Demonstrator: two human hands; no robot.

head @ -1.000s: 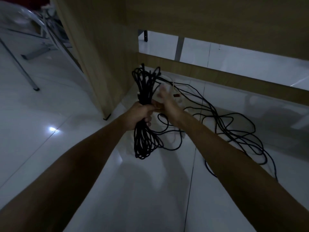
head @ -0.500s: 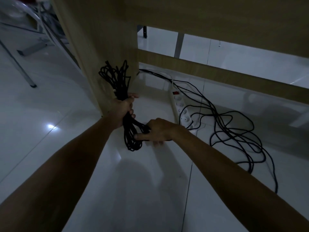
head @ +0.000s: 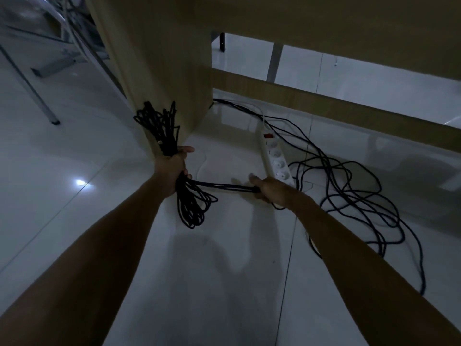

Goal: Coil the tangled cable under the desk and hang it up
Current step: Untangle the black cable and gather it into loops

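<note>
A coiled bundle of black cable (head: pixel 162 131) is gripped round its middle by my left hand (head: pixel 173 168), with loops sticking up above the fist and hanging below it. From the bundle a taut stretch of the same cable runs right to my right hand (head: pixel 270 189), which grips it. Behind that hand the loose black cable (head: pixel 359 193) lies tangled on the floor under the wooden desk (head: pixel 159 61).
A white power strip (head: pixel 275 158) with a red switch lies on the glossy white tiled floor (head: pixel 224 283) just beyond my right hand. The desk's side panel stands behind the bundle, a low wooden crossbar (head: pixel 324 101) farther back. Metal chair legs (head: pixel 37 96) stand at left.
My right hand has moved right, away from the bundle, drawing a stretch of cable taut. My left hand has kept its grip on the bundle and drifted slightly lower.
</note>
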